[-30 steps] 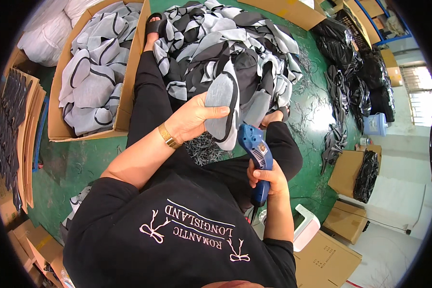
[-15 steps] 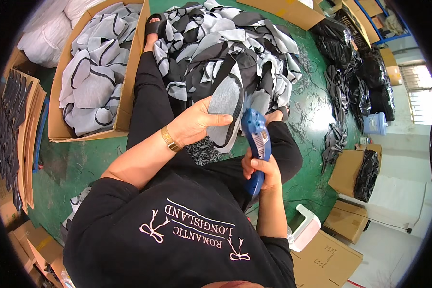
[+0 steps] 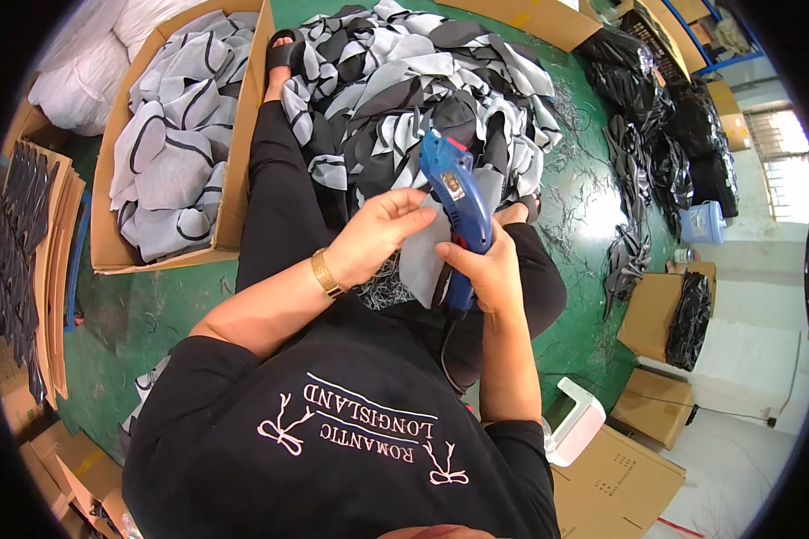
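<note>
My right hand [image 3: 485, 269] is wrapped round the body of a blue electric fabric cutter [image 3: 463, 198], which points away from me and tilts to the left. A dark cord trails from its rear end. My left hand [image 3: 386, 232] pinches the edge of a light grey fabric piece [image 3: 418, 265] with dark trim, thumb on top. The cutter lies over the right part of this piece and hides much of it. Whether the blade touches the fabric, I cannot tell. Beyond both hands spreads a large heap of grey and black fabric pieces [image 3: 422, 67].
At the left stands a cardboard box [image 3: 229, 193] filled with grey, black-edged pieces. Dark thread scraps [image 3: 386, 287] lie on the green floor between my legs. Black plastic bags [image 3: 683, 126], a blue bucket [image 3: 701, 225] and cartons [image 3: 647, 314] line the right side.
The cutter has swung up and left across the fabric piece, turning in my right hand. My left hand has shifted slightly, still pinching the fabric, which now sits lower behind the cutter.
</note>
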The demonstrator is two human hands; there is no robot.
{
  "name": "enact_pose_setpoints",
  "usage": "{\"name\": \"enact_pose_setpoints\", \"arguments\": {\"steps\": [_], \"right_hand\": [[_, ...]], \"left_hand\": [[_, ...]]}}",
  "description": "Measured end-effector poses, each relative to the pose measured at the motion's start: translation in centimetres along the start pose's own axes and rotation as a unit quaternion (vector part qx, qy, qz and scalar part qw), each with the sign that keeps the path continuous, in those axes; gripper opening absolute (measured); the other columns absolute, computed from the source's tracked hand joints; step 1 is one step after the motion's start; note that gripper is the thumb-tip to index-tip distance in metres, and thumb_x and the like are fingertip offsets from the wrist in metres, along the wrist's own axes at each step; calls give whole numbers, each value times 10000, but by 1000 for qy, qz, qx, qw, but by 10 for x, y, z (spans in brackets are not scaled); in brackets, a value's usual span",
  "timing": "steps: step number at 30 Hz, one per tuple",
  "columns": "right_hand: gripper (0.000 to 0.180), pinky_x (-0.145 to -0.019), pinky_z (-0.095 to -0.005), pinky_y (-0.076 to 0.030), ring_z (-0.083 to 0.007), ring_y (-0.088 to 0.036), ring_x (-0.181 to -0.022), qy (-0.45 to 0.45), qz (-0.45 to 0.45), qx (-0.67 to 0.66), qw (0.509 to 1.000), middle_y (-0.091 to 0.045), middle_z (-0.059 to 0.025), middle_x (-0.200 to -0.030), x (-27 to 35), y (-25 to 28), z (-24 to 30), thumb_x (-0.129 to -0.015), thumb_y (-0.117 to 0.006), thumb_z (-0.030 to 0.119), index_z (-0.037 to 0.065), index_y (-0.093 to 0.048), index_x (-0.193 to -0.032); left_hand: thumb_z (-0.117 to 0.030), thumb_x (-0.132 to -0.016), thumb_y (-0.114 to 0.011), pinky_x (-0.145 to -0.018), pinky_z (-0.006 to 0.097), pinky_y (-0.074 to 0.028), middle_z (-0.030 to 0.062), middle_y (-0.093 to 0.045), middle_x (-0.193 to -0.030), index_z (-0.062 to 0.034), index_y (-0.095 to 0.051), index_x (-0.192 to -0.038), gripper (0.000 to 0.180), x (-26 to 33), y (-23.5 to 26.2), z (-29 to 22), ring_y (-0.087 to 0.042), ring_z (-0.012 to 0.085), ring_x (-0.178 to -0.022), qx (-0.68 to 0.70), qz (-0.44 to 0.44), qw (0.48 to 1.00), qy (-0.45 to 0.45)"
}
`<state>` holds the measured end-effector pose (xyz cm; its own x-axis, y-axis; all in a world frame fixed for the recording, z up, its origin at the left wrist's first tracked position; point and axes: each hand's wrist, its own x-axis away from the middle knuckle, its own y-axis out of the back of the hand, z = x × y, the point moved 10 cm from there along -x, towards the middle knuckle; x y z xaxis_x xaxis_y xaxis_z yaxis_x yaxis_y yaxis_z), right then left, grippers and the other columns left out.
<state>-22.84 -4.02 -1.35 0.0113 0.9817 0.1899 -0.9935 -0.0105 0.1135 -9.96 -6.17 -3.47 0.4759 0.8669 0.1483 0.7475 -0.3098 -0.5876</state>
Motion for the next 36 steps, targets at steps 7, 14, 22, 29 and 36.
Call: {"name": "enact_pose_setpoints", "arguments": {"steps": [7, 14, 22, 29, 36], "right_hand": [[336, -615, -285, -508, -159, -586, -622, -75, -34, -75, 994, -584, -69, -776, 28, 29, -17, -756, -696, 122, -36, -554, -1016], [323, -519, -270, -494, -129, -567, -573, -155, 49, -23, 987, -586, -63, -813, 61, 36, -37, -735, -711, 28, -45, -567, -1014], [344, -519, -280, -492, -134, -566, -599, -200, 75, -60, 975, -591, -75, -844, 64, 33, -49, -711, -710, 23, -53, -571, -1016], [335, -527, -286, -493, -140, -568, -601, -199, 84, -85, 973, -587, -74, -835, 61, 32, -53, -696, -706, 17, -52, -572, -995], [321, -527, -281, -487, -139, -571, -599, -192, 101, -77, 973, -588, -70, -812, 59, 34, -50, -693, -713, 22, -47, -576, -975]], "left_hand": [[-170, -918, -610, -525, 147, -354, -95, -578, -779, -114, -599, -949, 65, -4, 41, 10, -454, -21, -596, 9, -74, 996, 39], [-134, -906, -617, -544, 152, -362, -66, -606, -821, -104, -585, -1003, 106, -7, 52, -8, -495, -9, -651, -16, -96, 995, 1], [-102, -904, -612, -543, 152, -315, -71, -603, -837, -81, -586, -1030, 130, -3, 42, -29, -440, -20, -640, -45, -76, 995, -44], [-79, -885, -623, -545, 162, -307, -81, -580, -822, -75, -587, -1007, 127, 0, 38, -38, -410, -16, -633, -107, -59, 992, -33], [-65, -881, -618, -652, 180, -396, -53, -600, -849, -19, -609, -1024, 151, -2, 32, -45, -497, 6, -720, -168, -13, 986, -11]]}}
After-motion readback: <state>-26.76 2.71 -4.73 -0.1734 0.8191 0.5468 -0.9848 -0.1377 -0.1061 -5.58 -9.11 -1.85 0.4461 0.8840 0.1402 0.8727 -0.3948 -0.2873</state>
